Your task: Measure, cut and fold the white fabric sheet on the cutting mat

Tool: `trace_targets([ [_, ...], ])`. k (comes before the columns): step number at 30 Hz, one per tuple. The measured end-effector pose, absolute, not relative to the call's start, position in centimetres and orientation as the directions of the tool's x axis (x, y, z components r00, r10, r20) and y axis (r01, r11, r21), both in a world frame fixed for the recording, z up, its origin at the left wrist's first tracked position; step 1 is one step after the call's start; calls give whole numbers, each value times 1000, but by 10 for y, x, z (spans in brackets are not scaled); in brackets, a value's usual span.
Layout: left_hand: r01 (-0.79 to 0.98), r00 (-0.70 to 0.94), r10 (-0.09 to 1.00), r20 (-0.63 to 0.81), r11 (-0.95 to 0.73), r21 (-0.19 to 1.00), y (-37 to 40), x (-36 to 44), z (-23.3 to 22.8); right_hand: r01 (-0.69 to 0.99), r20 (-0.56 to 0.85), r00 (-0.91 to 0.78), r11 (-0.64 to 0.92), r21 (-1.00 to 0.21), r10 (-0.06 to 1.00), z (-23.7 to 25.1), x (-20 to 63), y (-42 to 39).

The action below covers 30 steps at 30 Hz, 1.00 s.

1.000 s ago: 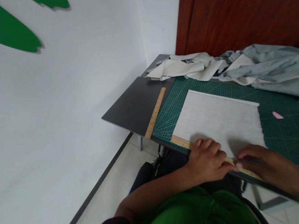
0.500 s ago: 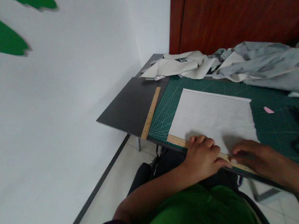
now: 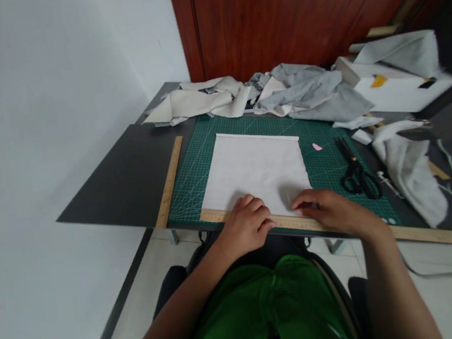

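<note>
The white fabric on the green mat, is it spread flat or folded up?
Spread flat. The white fabric lies as a smooth rectangle on the green mat, corners visible; the far edge looks turned over in a narrow hem.

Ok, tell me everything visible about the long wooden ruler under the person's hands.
The long, flat, pale wooden ruler lies along the near edge of the dark table, over the near border of the green cutting mat and the near edge of the white rectangular fabric piece. Fine graduation marks show at its left end. The left hand and right hand rest on it, covering its middle. Its right part runs far past the mat.
</note>
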<state>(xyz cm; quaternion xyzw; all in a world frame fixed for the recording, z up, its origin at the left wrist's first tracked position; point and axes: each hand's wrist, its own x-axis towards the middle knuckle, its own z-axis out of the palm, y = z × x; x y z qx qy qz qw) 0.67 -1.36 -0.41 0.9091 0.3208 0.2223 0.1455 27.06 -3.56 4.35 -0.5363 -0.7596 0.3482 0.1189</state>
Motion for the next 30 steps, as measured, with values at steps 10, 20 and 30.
trace_targets([
  [10,480,711,642,288,-742,469,-14,6,2,940,-488,-66,-109,-322,870,55,283,-57],
  [20,494,727,606,323,-788,367,-14,7,-10,940,-494,-64,-114,-321,867,61,272,-61],
  [30,530,710,623,330,-780,332,-15,9,-8,924,-445,-117,-67,-377,888,63,272,-64],
])
